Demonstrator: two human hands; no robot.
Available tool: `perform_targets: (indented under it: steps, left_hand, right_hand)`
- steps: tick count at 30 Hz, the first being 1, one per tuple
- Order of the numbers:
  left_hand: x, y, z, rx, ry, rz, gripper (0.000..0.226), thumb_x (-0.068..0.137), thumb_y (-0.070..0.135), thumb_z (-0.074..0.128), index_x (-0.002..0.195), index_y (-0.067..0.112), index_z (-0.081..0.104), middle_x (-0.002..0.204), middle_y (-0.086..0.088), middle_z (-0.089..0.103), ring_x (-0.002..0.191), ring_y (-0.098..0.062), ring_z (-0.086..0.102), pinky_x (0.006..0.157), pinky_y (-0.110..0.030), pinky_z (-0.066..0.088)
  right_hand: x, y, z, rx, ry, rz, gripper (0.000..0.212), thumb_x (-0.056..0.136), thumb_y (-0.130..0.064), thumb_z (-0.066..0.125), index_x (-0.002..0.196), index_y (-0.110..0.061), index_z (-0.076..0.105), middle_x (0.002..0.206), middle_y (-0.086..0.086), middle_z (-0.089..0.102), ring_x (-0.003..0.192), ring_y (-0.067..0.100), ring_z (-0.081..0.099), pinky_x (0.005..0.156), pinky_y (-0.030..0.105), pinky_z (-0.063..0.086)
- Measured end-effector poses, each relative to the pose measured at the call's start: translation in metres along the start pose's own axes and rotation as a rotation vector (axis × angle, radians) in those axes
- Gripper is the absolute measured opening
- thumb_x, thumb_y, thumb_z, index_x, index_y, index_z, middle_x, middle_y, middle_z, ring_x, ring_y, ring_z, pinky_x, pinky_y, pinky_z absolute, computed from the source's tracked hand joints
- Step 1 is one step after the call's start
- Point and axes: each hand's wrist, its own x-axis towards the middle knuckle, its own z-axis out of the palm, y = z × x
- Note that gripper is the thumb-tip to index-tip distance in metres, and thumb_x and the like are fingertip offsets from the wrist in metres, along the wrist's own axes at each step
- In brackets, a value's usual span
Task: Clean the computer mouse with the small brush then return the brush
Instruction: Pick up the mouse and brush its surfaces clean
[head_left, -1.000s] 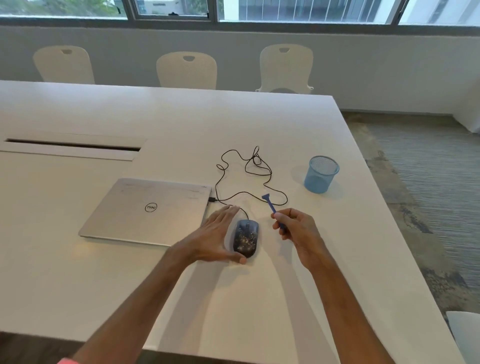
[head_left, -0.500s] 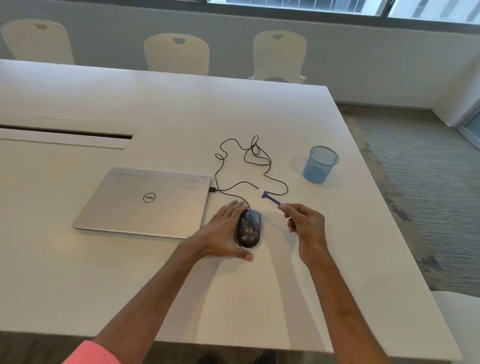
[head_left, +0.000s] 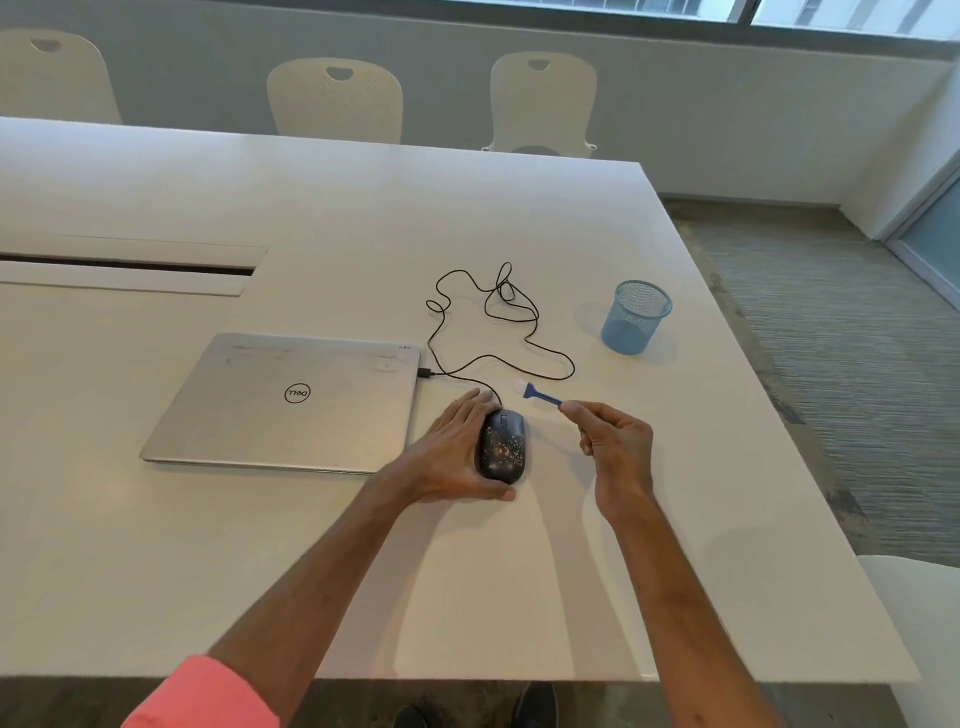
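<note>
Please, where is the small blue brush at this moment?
In the head view the small brush is pinched in the right hand, just right of the mouse, near its black cable; the blue mesh cup stands farther right.

Black mouse (head_left: 503, 446), top speckled with pale debris, sits on white counter (head_left: 260, 571); left hand (head_left: 452, 452) cups it, fingers along its left side, thumb round its near end. Right hand (head_left: 615, 441), just right of the mouse, pinches the blue handle of a small brush (head_left: 540, 393), white bristle head pointing far-left, apart from the mouse and close to the looped black cable (head_left: 498, 322). Closed silver laptop (head_left: 291, 400) lies just left of the left hand with the cable plugged into its right edge; blue mesh cup (head_left: 635, 318) stands upright, far-right of the brush.
</note>
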Motion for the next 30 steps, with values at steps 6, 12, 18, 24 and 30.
perform_targets:
  steps: [6,12,18,24,30]
  left_hand:
    - [-0.022,0.009,-0.001,-0.077,0.027,0.012,0.129,0.075,0.063,0.099,0.173,0.021,0.026,0.185,0.003,0.02,0.175,-0.01,0.001,0.143,-0.042,0.017]
    - [-0.06,0.026,0.003,-0.075,0.065,0.088,0.126,0.076,0.056,0.1,0.173,0.02,0.027,0.185,0.004,0.021,0.175,-0.007,0.005,0.142,-0.032,0.017]
    - [-0.103,0.04,0.016,-0.048,0.084,0.129,0.127,0.076,0.056,0.1,0.173,0.018,0.028,0.186,0.003,0.021,0.175,-0.005,0.003,0.141,-0.027,0.014]
    - [-0.136,0.061,0.038,-0.044,0.063,0.087,0.129,0.075,0.055,0.101,0.174,0.02,0.026,0.186,0.003,0.019,0.175,-0.006,0.003,0.142,-0.032,0.013]
    - [-0.175,0.092,0.068,-0.044,0.079,0.042,0.132,0.072,0.063,0.098,0.174,0.02,0.025,0.186,0.002,0.019,0.175,-0.006,0.004,0.14,-0.033,0.014]
  right_hand:
    - [-0.02,-0.002,0.0,-0.047,0.064,-0.02,0.008,0.088,-0.019,0.092,0.094,-0.015,0.089,0.058,-0.015,0.064,0.062,0.01,0.045,0.059,0.023,0.04]
    - [-0.057,0.004,-0.014,-0.109,0.056,-0.075,0.008,0.094,-0.02,0.084,0.089,-0.014,0.087,0.057,-0.008,0.048,0.053,0.011,0.032,0.046,0.022,0.029]
    - [-0.1,0.008,-0.037,-0.126,0.002,-0.135,0.016,0.097,-0.013,0.072,0.083,-0.008,0.077,0.059,0.002,0.059,0.046,0.009,0.036,0.043,0.017,0.029]
    - [-0.129,0.008,-0.066,-0.127,-0.03,-0.147,0.02,0.097,-0.007,0.07,0.078,-0.002,0.073,0.054,0.003,0.044,0.049,0.011,0.035,0.045,0.017,0.029]
    - [-0.157,0.016,-0.095,-0.165,-0.038,-0.163,0.021,0.098,-0.006,0.068,0.079,-0.006,0.076,0.051,-0.004,0.049,0.047,0.009,0.036,0.047,0.02,0.029]
